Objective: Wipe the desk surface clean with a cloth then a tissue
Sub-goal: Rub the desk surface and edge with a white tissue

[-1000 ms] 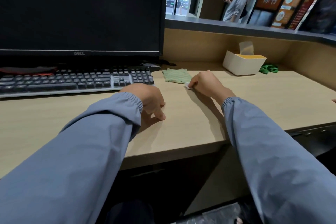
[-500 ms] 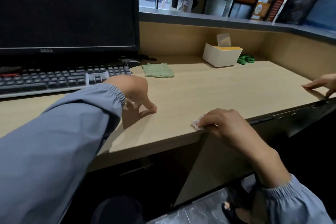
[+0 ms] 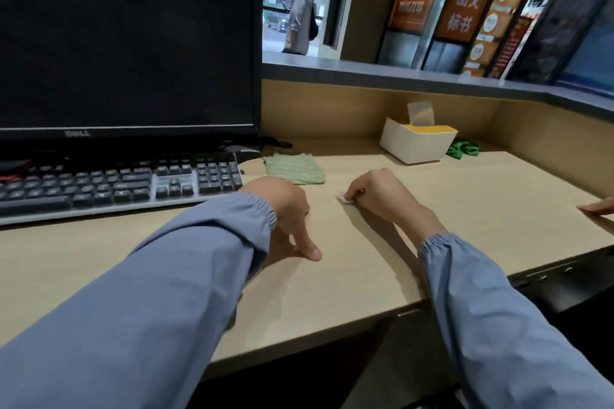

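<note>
The right hand (image 3: 382, 199) pinches a tiny tissue wad (image 3: 344, 198) against the desk (image 3: 365, 276), cloth (image 3: 294, 168) lying just beyond; the left hand (image 3: 285, 209), empty, leans beside it; so small a wad may slip out, leaving skin smearing wood.

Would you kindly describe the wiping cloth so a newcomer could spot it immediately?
From the big dark monitor, drop to the keyboard below it. The cloth lies flat just right of the keyboard, pale green and striped, unlike the brighter, crumpled green bundle beside the tissue box.
</note>
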{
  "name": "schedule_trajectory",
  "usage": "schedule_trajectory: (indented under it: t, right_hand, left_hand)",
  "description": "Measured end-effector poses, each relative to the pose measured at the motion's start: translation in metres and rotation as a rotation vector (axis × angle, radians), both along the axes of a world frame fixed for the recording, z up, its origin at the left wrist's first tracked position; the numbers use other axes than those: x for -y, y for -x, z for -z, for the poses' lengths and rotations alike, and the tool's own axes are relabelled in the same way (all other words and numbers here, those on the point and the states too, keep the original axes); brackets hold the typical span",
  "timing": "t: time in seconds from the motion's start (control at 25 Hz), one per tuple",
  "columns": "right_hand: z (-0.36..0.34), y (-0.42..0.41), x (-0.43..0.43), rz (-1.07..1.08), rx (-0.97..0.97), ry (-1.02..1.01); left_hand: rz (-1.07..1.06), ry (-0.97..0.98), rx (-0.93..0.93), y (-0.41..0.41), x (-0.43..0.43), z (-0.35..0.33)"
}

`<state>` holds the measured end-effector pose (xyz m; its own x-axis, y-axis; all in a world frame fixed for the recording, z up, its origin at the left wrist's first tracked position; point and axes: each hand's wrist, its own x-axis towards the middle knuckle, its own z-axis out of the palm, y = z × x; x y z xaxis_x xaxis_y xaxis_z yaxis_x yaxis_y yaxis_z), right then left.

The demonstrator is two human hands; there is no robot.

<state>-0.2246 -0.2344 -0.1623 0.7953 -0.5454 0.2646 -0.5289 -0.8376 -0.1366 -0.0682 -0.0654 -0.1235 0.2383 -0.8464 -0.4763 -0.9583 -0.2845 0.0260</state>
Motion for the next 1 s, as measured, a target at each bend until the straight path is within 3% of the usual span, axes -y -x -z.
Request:
schedule_trajectory:
  t: [0.4,0.52,0.72,1.0]
  right_hand:
    - [-0.008,-0.143,0.111,0.011,-0.028,0.028]
    - [-0.013,-0.156,0.125,0.031,-0.128,0.054]
    - [-0.009,-0.138,0.106,-0.023,-0.073,0.099]
    - [-0.011,-0.009,0.000,-0.057,-0.088,0.023]
  left_hand:
    - [0.008,0.027,-0.043,-0.007,0.009,0.010]
    - [-0.002,0.050,-0.041,-0.008,0.010,0.015]
    - [-0.033,0.091,-0.076,-0.007,0.001,0.006]
    - [-0.040,0.100,-0.022,0.003,-0.009,-0.001]
